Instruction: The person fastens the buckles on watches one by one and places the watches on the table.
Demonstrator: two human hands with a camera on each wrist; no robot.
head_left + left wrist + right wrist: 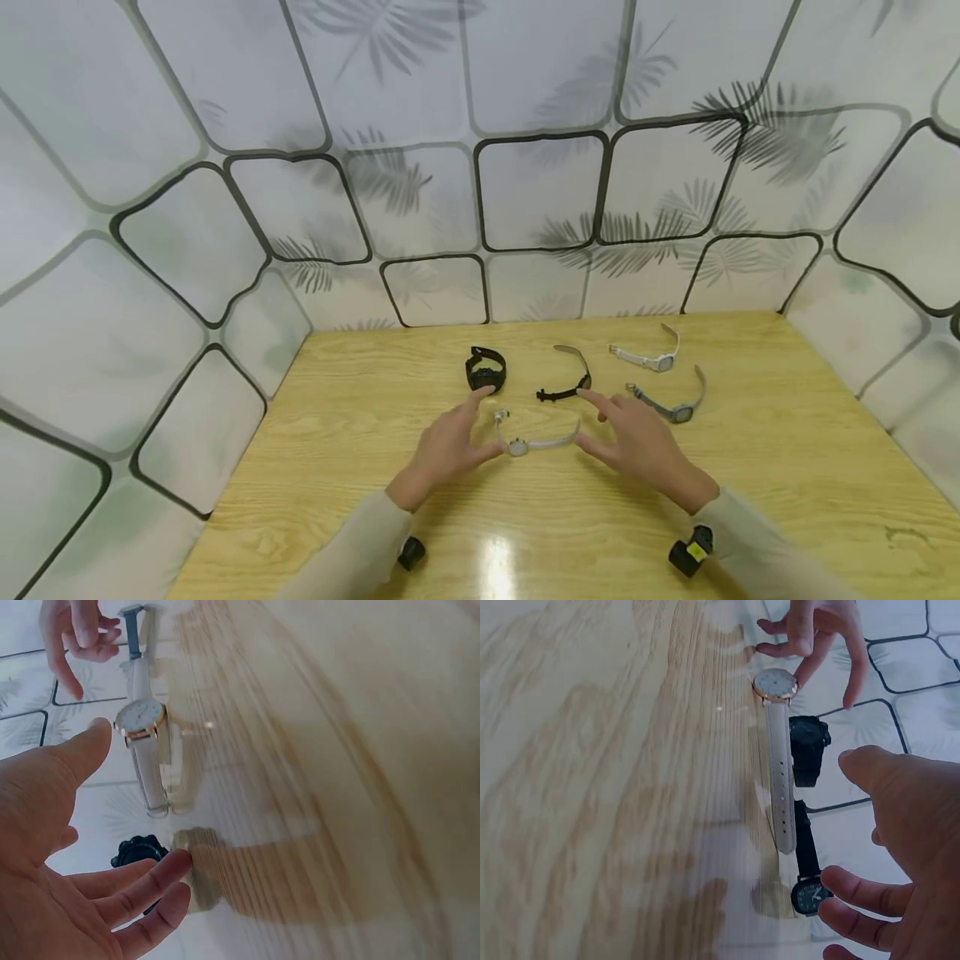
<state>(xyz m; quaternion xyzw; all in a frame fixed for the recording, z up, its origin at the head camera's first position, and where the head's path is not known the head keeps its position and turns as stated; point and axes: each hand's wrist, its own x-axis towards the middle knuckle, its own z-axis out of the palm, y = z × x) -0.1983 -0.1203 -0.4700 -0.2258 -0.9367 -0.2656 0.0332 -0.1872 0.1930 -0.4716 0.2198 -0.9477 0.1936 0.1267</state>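
A wristwatch with a white strap (551, 442) and a round white dial in a rose-gold case (141, 718) lies on the table between both hands. My left hand (448, 443) is spread, its thumb tip beside the dial and its index fingertip at the lower edge of a chunky black watch (485, 377). On the other side, my right hand (637, 437) has its thumb close to the strap's free end (784, 836). Its index fingertip reaches a slim black watch (558, 394), whose dark dial (810, 895) shows in the right wrist view. Neither hand grips anything.
Farther right lie a white watch (663, 362) and a grey-blue watch (681, 413). The light wooden table (337, 467) meets a patterned fabric backdrop (540, 192) along its back and sides.
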